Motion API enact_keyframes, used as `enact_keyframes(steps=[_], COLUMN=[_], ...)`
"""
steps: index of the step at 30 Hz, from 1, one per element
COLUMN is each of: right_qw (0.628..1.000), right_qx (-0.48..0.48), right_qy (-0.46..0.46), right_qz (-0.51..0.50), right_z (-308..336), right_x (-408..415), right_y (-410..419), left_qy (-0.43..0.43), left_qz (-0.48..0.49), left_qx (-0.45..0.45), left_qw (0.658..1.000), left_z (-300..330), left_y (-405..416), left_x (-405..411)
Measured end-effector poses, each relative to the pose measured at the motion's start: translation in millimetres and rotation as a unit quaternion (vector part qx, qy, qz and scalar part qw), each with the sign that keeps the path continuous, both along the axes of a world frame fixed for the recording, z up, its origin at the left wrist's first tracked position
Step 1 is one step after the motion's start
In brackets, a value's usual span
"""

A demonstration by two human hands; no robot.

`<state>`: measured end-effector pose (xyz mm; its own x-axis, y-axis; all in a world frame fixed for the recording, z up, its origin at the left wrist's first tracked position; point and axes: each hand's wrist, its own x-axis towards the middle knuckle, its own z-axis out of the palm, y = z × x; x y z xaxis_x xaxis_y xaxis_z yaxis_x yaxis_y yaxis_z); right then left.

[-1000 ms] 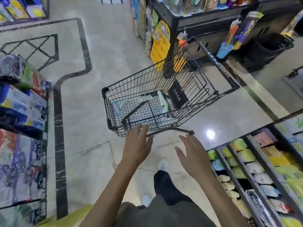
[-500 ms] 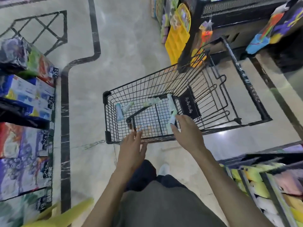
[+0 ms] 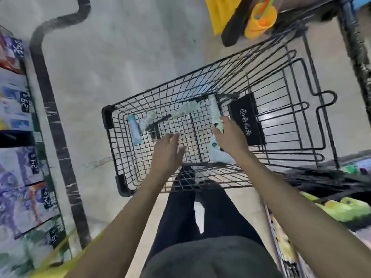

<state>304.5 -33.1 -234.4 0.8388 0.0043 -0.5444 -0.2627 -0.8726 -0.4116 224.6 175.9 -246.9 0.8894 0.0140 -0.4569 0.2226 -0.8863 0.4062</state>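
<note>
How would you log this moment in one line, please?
left hand: open over shopping cart | right hand: pinches pale green tube | other tubes: on cart floor

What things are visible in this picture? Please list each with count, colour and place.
shopping cart: one, black wire, middle of the floor
loose tubes: about four, light blue and white, on the cart's bottom
held tube: one, white with pale green end, right side of cart
seat flap: one, black with white icons, inside cart
boxes: several, blue and purple, left shelf
packs: several, green, right shelf
cup: one, orange, top, beyond the cart
floor: grey with a black line
left hand: one, open, above the cart's near wall
right hand: one, grips the held tube
</note>
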Motion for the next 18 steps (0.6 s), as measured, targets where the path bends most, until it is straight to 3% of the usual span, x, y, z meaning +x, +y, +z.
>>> enact_keyframes(steps=[11,18], right_qw=[0.995,0.992], right_qx=[-0.08,-0.12], right_qy=[0.047,0.032], right_qz=[0.02,0.025], right_z=[-219.2,-298.0], right_x=[119.7,152.3], right_y=[6.6,7.6], left_qy=[0.046,0.043], left_qz=[-0.032,-0.048], left_qx=[0.038,0.077], left_qw=[0.998,0.995], left_z=[-196.3,-275.6], left_y=[-6.7,-3.4], left_x=[138.1,165.5])
